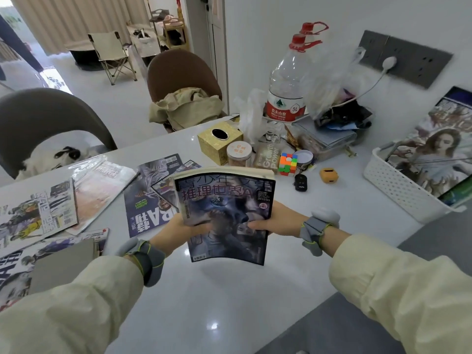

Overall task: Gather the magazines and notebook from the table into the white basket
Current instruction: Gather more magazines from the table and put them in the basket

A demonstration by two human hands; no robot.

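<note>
Both hands clasp one thick magazine above the table: the left hand pinches its left edge, the right hand its right, thumbs on the cover. The white basket sits well to the right of the right fingers, with a puzzle cube and key fob just beyond them. Gripped only low down, the floppy magazine could sag or slip if one hand lets go, and a low swing might sweep those small things. Other magazines lie left of the left fingers.

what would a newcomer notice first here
A thick dark magazine is held up at centre, above the white table. To the right, the white basket holds a large pictorial magazine propped up. To the left, more magazines lie scattered on the table.
</note>
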